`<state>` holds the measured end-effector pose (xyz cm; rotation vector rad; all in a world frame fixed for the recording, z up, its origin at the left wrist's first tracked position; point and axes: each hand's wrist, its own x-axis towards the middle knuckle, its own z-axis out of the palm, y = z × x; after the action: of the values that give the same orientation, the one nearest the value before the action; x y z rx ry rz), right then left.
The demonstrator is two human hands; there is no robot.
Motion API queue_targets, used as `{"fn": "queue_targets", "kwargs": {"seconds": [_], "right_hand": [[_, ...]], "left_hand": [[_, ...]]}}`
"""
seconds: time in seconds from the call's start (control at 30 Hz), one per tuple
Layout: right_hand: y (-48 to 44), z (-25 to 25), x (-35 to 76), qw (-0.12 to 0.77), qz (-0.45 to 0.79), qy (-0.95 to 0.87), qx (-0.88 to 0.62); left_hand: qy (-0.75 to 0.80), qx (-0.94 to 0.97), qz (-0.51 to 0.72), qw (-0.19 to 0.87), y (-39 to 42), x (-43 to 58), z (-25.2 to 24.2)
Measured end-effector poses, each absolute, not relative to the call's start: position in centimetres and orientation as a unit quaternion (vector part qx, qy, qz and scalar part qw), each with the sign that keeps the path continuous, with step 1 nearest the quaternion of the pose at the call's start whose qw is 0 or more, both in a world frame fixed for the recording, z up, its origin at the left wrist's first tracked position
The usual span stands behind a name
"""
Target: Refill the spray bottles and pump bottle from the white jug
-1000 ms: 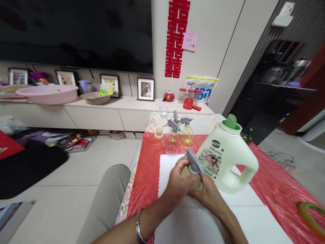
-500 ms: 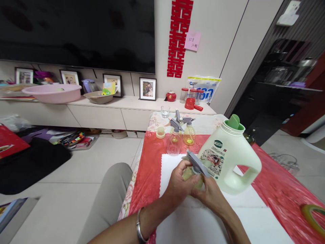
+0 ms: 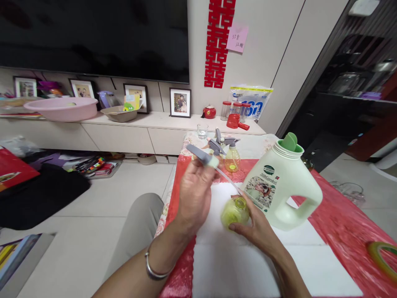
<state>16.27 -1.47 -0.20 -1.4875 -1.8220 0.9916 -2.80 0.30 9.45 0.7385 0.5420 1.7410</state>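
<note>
Yellow bottle (image 3: 232, 215), mouth open, in right hand (image 3: 259, 227), green spout (image 3: 289, 142) in jug (image 3: 287, 186)

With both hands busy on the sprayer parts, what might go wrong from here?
The open-necked, round yellow-green transparent bottle in the right hand could slip or spill any contents. The thin, pale tube on the grey plastic spray head in the left hand might drip. The right hand could bump the large pale-green plastic jug close by.
</note>
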Motion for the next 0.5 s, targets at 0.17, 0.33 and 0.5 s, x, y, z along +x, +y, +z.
{"fn": "queue_targets", "kwargs": {"seconds": [0.17, 0.33, 0.5], "right_hand": [[-1.4, 0.0, 16.3, 0.293, 0.365, -0.696, -0.545], [-1.3, -0.1, 16.5, 0.294, 0.361, -0.706, -0.534], [-1.2, 0.0, 16.5, 0.285, 0.371, -0.705, -0.534]], "left_hand": [[0.220, 0.191, 0.767, 0.572, 2.6, -5.8, 8.2], [0.319, 0.114, 0.730, 0.593, 3.4, -5.0, 2.3], [0.376, 0.095, 0.695, 0.605, 2.8, -3.2, -1.1]]}}
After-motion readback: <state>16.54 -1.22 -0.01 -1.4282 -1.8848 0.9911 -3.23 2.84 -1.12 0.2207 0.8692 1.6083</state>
